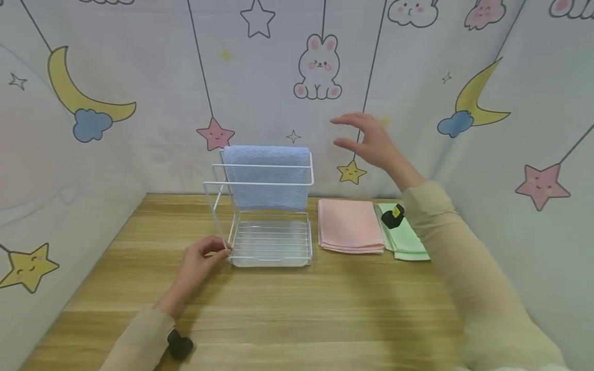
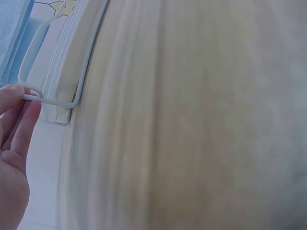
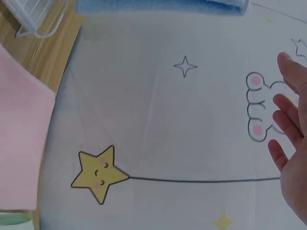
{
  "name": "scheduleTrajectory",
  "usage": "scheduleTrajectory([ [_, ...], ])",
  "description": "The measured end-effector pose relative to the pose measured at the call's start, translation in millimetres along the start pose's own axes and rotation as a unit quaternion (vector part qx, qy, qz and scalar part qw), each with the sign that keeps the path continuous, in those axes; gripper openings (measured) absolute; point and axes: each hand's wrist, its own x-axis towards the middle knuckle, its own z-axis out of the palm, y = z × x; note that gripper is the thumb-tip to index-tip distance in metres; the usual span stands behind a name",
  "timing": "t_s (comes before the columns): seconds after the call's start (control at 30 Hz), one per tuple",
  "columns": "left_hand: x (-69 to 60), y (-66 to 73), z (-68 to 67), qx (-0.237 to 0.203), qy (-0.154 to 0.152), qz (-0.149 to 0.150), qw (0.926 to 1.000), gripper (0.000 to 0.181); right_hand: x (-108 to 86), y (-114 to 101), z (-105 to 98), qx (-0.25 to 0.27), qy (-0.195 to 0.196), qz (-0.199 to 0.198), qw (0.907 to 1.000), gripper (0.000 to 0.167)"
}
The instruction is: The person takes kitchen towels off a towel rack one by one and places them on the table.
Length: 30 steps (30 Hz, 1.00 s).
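Observation:
A white wire rack point(image 1: 260, 183) with a tray point(image 1: 271, 242) at its base stands on the wooden table. Over its rear top bar hangs a blue towel point(image 1: 269, 178). My left hand point(image 1: 200, 262) pinches the rack's lower front left corner between thumb and fingers; in the left wrist view the left hand point(image 2: 17, 139) holds the bent wire there. Raised in the air to the right of the rack, my right hand point(image 1: 366, 139) has its fingers and thumb spread apart with nothing between them. The right wrist view shows the right hand point(image 3: 295, 115) in front of the printed backdrop.
A folded pink cloth point(image 1: 350, 225) lies right of the rack, and a folded green cloth point(image 1: 402, 234) lies beyond it, partly hidden by the right sleeve. A printed fabric backdrop point(image 1: 260, 93) rises behind and beside the wooden table point(image 1: 278, 314).

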Motion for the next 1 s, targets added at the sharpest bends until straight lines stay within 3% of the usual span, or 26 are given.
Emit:
scheduleTrajectory([
  [0.3, -0.8, -1.7, -0.8, -0.001, -0.002, -0.004, 1.0, 0.008, 22.9, -39.5, 20.4, 0.037, -0.022, -0.053, 0.9977, 0.046],
  [0.57, 0.1, -1.6, 0.3, 0.001, -0.001, -0.002, 1.0, 0.008, 35.5, -61.1, 42.2, 0.06, -0.05, -0.069, 0.9946, 0.044],
  [0.73, -0.3, 0.9, -0.4, 0.013, -0.001, -0.013, 0.9998, 0.007, 44.6, -69.6, 57.5, 0.076, -0.075, -0.077, 0.9913, 0.045],
  [1.0, 1.3, 3.7, -0.2, 0.013, -0.012, -0.039, 0.9991, 0.009, 45.6, -69.5, 69.4, 0.087, -0.111, -0.058, 0.9884, 0.045],
])
